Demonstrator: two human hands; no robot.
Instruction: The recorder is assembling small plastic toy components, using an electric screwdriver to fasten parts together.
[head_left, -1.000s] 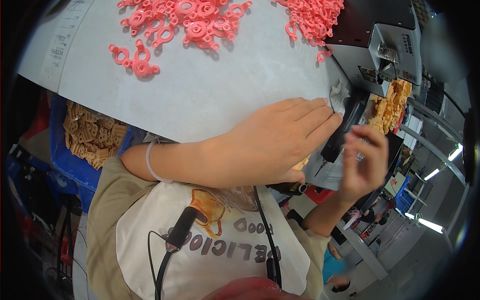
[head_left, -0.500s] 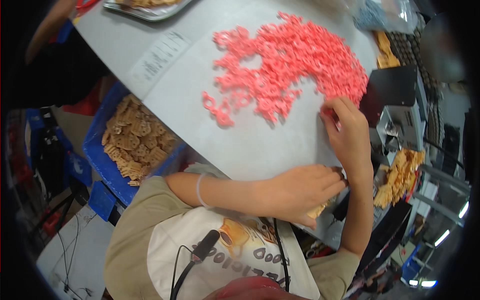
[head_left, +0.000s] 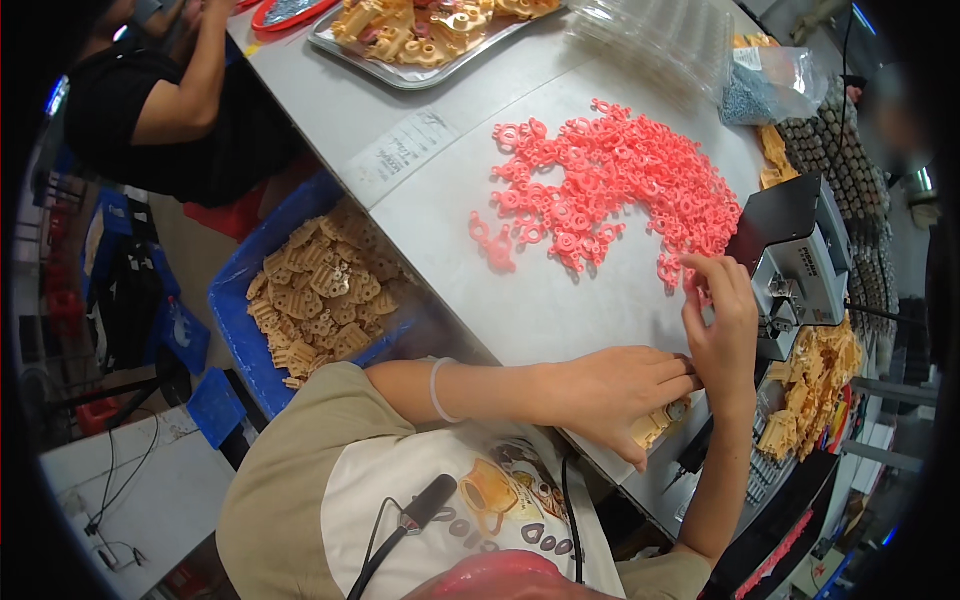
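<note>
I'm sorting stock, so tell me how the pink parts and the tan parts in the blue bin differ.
The pink parts lie spread on the table; the tan parts are heaped in the blue bin. The pink parts show open rings; the tan parts look blockier. Both are loose piles of many similar pieces.

Table [head_left: 590, 315]: we find its pale top brightly and fairly evenly lit.
Pink pieces [head_left: 640, 180]: vivid, with soft, short shadows; those at the far left look hazy to us.
Clear plastic trays [head_left: 660, 45]: pale glare streaks them.
Blue bin [head_left: 240, 335]: dimmer, its side by the table in shadow.
Lamp [head_left: 57, 95]: bluish-white glow near the left rim.
Upper right: a grey smear blurs our view.
Edges: fisheye bending, black corners.
</note>
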